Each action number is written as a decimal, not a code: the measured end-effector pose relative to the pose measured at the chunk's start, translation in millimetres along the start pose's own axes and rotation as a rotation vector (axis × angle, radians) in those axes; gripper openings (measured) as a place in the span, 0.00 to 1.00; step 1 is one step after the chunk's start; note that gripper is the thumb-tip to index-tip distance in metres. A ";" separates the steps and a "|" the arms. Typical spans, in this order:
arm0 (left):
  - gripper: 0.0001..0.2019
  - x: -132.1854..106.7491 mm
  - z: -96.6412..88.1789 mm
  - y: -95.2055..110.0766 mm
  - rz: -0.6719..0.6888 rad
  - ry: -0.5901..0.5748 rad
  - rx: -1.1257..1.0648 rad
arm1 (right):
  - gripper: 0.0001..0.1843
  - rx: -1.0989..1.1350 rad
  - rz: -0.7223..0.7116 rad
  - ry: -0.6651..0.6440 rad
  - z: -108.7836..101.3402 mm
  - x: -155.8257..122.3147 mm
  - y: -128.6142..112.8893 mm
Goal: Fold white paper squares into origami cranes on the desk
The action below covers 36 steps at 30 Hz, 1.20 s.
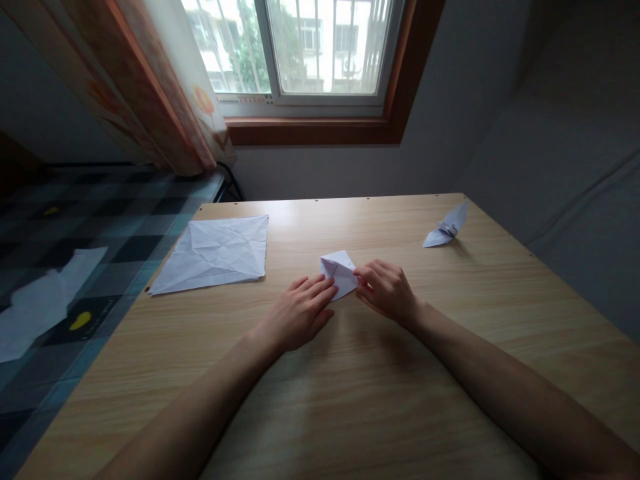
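A small folded piece of white paper [342, 268] lies on the wooden table between my hands, with creases and a raised flap showing. My left hand [306, 312] rests flat with its fingers stretched out, the fingertips touching the paper's left edge. On the other side, my right hand [386, 288] pinches the paper's right corner between thumb and fingers. Part of the paper's lower left is covered by the left fingertips.
A creased white sheet [220, 252] lies at the table's [320, 413] left. A folded paper figure with pointed ends [447, 228] stands at the back right. More white paper [47, 300] lies on a checked bed cover [30, 223] beyond the left edge. A window [325, 53] is behind.
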<state>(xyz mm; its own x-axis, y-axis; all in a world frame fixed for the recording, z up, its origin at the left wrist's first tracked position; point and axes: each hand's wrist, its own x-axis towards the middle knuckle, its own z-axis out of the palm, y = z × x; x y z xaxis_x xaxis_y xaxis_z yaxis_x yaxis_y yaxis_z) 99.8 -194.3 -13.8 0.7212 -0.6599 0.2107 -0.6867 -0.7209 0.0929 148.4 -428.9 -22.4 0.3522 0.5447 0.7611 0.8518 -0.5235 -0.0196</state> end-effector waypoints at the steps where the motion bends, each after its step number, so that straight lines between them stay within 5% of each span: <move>1: 0.20 0.8 -0.2 -0.1 -0.003 -0.007 -0.003 | 0.09 -0.023 0.010 0.010 0.8 0.7 -0.9; 8: 0.18 3.4 -7.3 3.9 0.032 -0.026 -0.030 | 0.16 -0.237 0.201 -0.163 13.4 12.7 -13.9; 13: 0.18 4.0 -2.5 3.4 0.061 -0.006 -0.015 | 0.05 -0.422 0.195 -0.233 18.0 15.2 -10.1; 23: 0.20 5.6 -8.4 6.5 0.063 -0.025 -0.046 | 0.07 -0.333 0.066 -0.059 7.0 16.9 -12.6; 36: 0.09 8.0 2.4 2.3 0.036 0.130 -0.063 | 0.12 -0.003 0.536 0.116 17.7 10.5 -8.8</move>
<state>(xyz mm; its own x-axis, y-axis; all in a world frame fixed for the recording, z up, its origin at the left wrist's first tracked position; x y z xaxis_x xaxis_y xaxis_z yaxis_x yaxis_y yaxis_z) 104.1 -201.7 -14.3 0.6809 -0.6492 0.3391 -0.7193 -0.6799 0.1429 151.4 -407.0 -25.7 0.6911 0.1252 0.7118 0.5636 -0.7100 -0.4222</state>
